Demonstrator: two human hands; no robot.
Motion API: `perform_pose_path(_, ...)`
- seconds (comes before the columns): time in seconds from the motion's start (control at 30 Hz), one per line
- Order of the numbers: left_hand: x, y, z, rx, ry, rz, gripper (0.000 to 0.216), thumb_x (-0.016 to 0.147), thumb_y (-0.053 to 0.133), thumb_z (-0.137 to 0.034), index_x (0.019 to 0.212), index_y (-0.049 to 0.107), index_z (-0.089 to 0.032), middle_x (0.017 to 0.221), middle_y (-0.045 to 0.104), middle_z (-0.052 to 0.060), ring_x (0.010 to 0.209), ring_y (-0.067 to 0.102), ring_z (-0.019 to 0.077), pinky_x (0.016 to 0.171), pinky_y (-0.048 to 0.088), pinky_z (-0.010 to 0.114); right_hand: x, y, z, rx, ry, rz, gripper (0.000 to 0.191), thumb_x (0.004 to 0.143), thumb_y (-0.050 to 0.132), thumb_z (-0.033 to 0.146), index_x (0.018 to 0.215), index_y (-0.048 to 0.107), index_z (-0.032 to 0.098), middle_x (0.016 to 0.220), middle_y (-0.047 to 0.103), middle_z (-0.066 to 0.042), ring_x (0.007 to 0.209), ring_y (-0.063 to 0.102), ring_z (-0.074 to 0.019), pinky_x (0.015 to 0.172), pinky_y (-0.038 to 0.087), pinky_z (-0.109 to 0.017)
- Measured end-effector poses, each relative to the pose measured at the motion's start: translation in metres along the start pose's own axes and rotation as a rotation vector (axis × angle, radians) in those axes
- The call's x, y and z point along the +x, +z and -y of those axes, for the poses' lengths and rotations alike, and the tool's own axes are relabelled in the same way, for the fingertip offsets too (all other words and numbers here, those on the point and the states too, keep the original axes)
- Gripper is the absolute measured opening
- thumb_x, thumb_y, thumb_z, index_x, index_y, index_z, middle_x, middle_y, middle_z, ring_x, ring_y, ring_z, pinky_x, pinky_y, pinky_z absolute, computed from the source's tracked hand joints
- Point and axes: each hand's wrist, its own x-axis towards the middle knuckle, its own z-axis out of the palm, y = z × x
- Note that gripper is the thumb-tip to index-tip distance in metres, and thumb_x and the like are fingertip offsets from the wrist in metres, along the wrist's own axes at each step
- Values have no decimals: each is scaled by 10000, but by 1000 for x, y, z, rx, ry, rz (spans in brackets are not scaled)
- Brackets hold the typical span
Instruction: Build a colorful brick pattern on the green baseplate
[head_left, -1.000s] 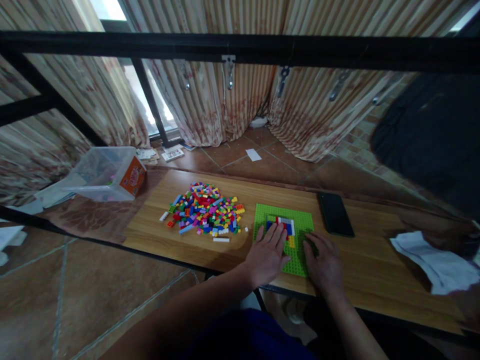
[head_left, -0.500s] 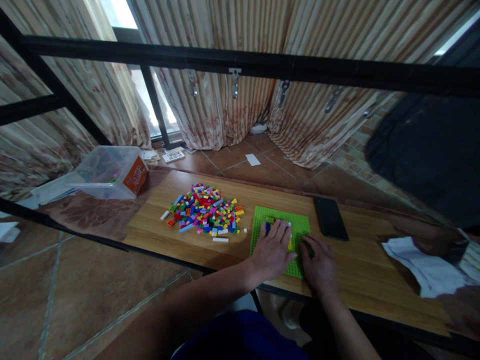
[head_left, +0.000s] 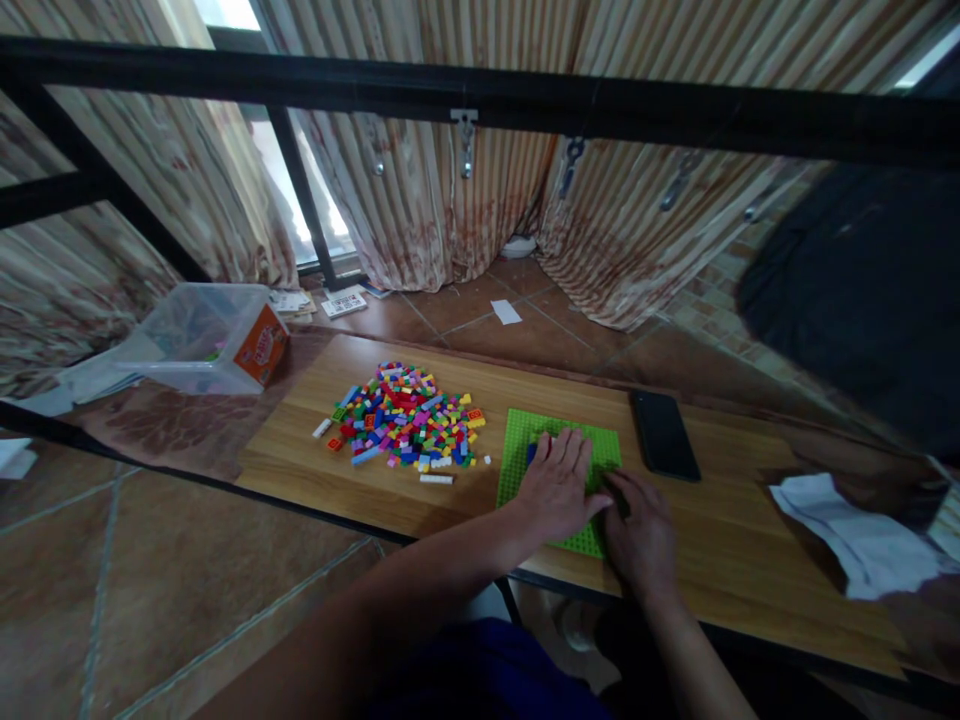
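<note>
"Starting from the green baseplate [head_left: 517, 440], where does it lie and what is on it?"

"Flat on the wooden table [head_left: 442, 515], under the person's hands. A blue brick [head_left: 532, 453] and a bit of red show on it; whatever else sits there is covered."

"How are the hands set?"

"The left hand [head_left: 555, 490] lies palm down over the baseplate's middle, its fingers straight and close together, thumb out to the side, pinching nothing I can see. The right hand [head_left: 641, 530] is curled at the baseplate's right edge; I can't tell whether it grips anything."

"So which step is this?"

"My reading: pressing bricks down onto the baseplate, the right hand perhaps steadying it. I'd say the next move calls for an even push, then a straight lift so nothing catches."

"And farther out?"

"Just left of the baseplate, a long white brick [head_left: 436, 479], then the mixed brick pile [head_left: 409, 420]. Right of it, a black phone [head_left: 666, 436]; well to its right, a white cloth or paper [head_left: 855, 530]. Far left of it stands a clear bin [head_left: 202, 340]."
</note>
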Motion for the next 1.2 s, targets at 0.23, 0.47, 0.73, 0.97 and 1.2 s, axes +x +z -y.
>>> perform_pose_path(0.23,-1,1,1,29,17,-26,700,946,307,-527,1451,300,-42,1530,302,198,1432,227,318,1145,197,503,-1,0,1,1,-10,-2,318,877,477,318,1083,648,147,1146,628,-160,1099,539,-287,946,451,-488)
perform_pose_path(0.47,0,3,1,24,16,-22,758,925,309,-594,1445,313,-43,1529,299,202,1433,220,327,1140,211,504,0,-1,2,9,-7,-6,309,869,482,301,1080,652,153,1141,633,-156,1087,548,-284,939,456,-486)
perform_pose_path(0.73,0,3,2,8,16,-13,720,938,306,-560,1442,319,-47,1525,311,200,1427,236,324,1138,202,510,1,0,2,-4,-17,-10,327,873,465,301,1074,656,128,1132,638,-170,1086,550,-283,941,456,-479)
perform_pose_path(0.97,0,2,2,-3,17,6,735,938,275,-582,1443,323,-50,1531,308,182,1427,234,320,1139,207,498,3,0,2,-2,-26,-26,343,883,461,324,1053,667,109,1115,644,-180,1062,561,-282,932,463,-480)
perform_pose_path(1.2,-10,-2,3,31,12,2,752,925,302,-603,1446,320,-61,1530,306,190,1429,229,316,1142,197,500,1,-4,2,96,-5,-23,314,891,495,389,1005,677,161,1089,660,-147,1048,585,-262,931,470,-465)
